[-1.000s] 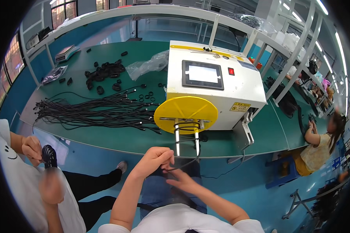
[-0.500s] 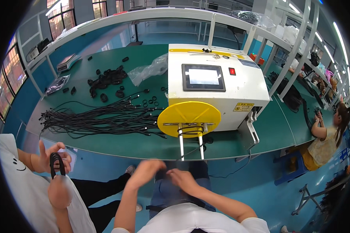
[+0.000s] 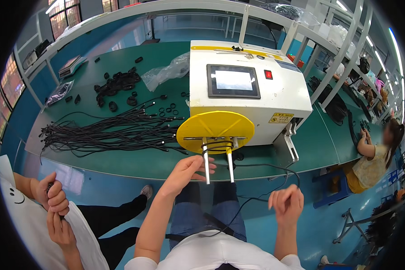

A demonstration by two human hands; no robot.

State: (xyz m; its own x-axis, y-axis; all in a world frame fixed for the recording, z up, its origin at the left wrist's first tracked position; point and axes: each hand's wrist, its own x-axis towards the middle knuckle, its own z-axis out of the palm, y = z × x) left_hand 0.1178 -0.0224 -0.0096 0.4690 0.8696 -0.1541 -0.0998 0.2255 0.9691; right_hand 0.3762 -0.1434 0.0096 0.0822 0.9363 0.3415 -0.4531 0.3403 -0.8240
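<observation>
At the near edge of the green table, the person's left hand is reaching up to the two metal pegs that are sticking out from a yellow disc, its fingers curled and pinching a thin black cable right beside the left peg. The right hand is hovering lower down over the lap, fingers spread and loose, with the cable passing just beside it; whether it is touching the cable is hard to tell. The cable is looping around the pegs near the disc, then trailing in a long slack curve to the right and down toward the person's waist. The disc is sitting on the front of a white box-shaped machine with a screen. To the left, a bundle of black cables is lying lengthwise across the table. Beyond it, small black coils and a clear plastic bag are resting, under a white pipe frame.
</observation>
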